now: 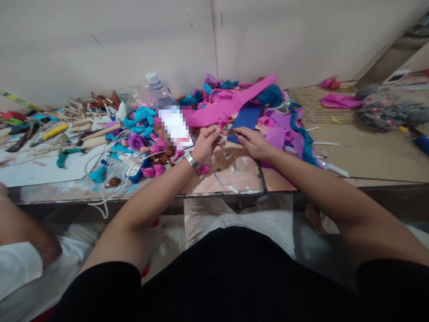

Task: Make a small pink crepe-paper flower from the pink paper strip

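My left hand (207,142), with a metal watch on its wrist, is closed in a pinch over the front of the table. A small crumpled piece of pink crepe paper (224,119) stands up at its fingertips. My right hand (251,141) faces it from the right, fingers pressed together on a small dark thing too blurred to name. The two sets of fingertips are close together. Just behind them lie a long pink crepe paper strip (217,112) and a dark blue flat piece (247,117).
Left are a phone (179,127) with a bright screen, a clear bottle (161,91), a white cable (87,167), wooden sticks and a yellow-handled tool (55,131). Right are purple crepe paper (279,134), cardboard (362,152) and a grey bundle (378,112). Another person's arm (23,228) is at far left.
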The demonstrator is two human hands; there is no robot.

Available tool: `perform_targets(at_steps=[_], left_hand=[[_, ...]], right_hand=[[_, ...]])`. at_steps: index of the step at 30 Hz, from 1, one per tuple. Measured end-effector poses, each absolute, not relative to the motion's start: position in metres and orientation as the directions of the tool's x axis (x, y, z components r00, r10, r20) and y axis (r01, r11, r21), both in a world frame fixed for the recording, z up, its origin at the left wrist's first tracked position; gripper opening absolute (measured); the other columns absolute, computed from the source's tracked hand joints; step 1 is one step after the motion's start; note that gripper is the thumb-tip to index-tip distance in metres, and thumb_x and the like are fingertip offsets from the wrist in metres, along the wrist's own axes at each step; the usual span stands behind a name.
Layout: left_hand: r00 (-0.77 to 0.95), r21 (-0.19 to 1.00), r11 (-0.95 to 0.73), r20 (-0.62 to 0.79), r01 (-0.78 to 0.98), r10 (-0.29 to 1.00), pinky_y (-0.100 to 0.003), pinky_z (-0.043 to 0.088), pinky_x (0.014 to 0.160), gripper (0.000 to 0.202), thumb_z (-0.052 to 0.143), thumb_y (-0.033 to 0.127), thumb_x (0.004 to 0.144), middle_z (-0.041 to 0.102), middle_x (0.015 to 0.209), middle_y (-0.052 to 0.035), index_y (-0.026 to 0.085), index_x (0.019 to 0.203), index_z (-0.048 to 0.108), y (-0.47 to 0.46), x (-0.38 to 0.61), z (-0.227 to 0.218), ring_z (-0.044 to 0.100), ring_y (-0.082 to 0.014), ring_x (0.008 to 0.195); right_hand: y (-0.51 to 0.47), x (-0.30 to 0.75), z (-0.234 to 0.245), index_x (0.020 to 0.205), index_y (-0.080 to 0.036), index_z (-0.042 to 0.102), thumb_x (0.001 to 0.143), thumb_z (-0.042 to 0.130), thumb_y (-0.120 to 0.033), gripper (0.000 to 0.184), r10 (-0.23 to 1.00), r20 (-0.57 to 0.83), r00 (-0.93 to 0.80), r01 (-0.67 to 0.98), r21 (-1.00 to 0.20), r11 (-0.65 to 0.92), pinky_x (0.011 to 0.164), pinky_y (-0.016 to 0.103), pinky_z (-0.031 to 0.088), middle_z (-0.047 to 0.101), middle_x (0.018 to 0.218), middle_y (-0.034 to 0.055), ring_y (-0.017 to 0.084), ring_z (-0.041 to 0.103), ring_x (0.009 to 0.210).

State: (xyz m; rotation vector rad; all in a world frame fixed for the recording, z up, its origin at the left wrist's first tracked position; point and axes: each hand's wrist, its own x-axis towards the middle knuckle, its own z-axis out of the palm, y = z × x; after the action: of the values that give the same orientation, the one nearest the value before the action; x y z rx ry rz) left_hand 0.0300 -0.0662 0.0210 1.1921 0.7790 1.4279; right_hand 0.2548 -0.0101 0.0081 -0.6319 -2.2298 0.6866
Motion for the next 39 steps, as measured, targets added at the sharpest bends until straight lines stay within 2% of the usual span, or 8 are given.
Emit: perform_targets(at_steps=[6,10,14,17,31,39], left_hand=[[0.056,0.925,-0.190,0.220,-0.328,0.974,-0.021,0.053,0.056,0.036,0.088,0.048,0.095,0.062,0.074,0.0022,0.019,0.082,0.072,-0.0657,0.0305,0.0212,0.059,-0.0080,0.059],[0.048,0.909,-0.212,0.245,-0.360,0.968,-0.022,0.054,0.056,0.033,0.087,0.046,0.096,0.061,0.074,0.0026,0.020,0.083,0.073,-0.0647,0.0296,0.0188,0.059,-0.0085,0.059],[0.062,0.875,-0.243,0.295,-0.420,0.954,-0.024,0.055,0.057,0.028,0.087,0.041,0.097,0.062,0.077,0.0017,0.020,0.083,0.074,-0.0634,0.0279,0.0168,0.060,-0.0090,0.060],[0.058,0.879,-0.230,0.279,-0.416,0.959,-0.023,0.055,0.056,0.028,0.086,0.039,0.098,0.064,0.079,0.0013,0.019,0.083,0.074,-0.0636,0.0280,0.0176,0.060,-0.0089,0.060],[0.072,0.908,-0.242,0.282,-0.343,0.957,-0.022,0.054,0.056,0.031,0.084,0.044,0.099,0.064,0.077,0.0004,0.020,0.083,0.076,-0.0646,0.0283,0.0192,0.060,-0.0089,0.061],[0.055,0.911,-0.231,0.265,-0.343,0.963,-0.021,0.055,0.055,0.032,0.086,0.045,0.098,0.061,0.072,0.0018,0.019,0.083,0.074,-0.0657,0.0295,0.0208,0.059,-0.0089,0.060]], right_hand=[[-0.0099,0.2566,0.0101,0.141,-0.016,0.072,0.108,0.045,-0.077,0.075,0.618,0.458,-0.639,0.196,-0.680,0.706,0.114,0.048,0.057,0.079,0.138,0.0162,0.034,0.074,0.127],[-0.0107,0.2576,0.0116,0.143,-0.019,0.073,0.108,0.048,-0.077,0.073,0.626,0.448,-0.638,0.179,-0.704,0.687,0.119,0.047,0.054,0.078,0.144,0.0130,0.033,0.072,0.133],[-0.0095,0.2585,0.0102,0.141,-0.020,0.076,0.107,0.051,-0.074,0.069,0.636,0.455,-0.623,0.187,-0.703,0.686,0.118,0.049,0.056,0.080,0.142,0.0121,0.034,0.074,0.132],[-0.0081,0.2590,0.0085,0.141,-0.022,0.077,0.108,0.054,-0.070,0.063,0.634,0.466,-0.617,0.182,-0.700,0.691,0.118,0.051,0.056,0.080,0.143,0.0111,0.034,0.074,0.131],[-0.0101,0.2569,0.0094,0.134,-0.020,0.077,0.107,0.055,-0.066,0.058,0.639,0.464,-0.614,0.181,-0.705,0.686,0.112,0.046,0.059,0.082,0.135,0.0097,0.031,0.076,0.123],[-0.0103,0.2570,0.0101,0.133,-0.019,0.077,0.106,0.054,-0.071,0.063,0.641,0.462,-0.613,0.180,-0.708,0.682,0.113,0.046,0.058,0.082,0.134,0.0103,0.031,0.075,0.123]])
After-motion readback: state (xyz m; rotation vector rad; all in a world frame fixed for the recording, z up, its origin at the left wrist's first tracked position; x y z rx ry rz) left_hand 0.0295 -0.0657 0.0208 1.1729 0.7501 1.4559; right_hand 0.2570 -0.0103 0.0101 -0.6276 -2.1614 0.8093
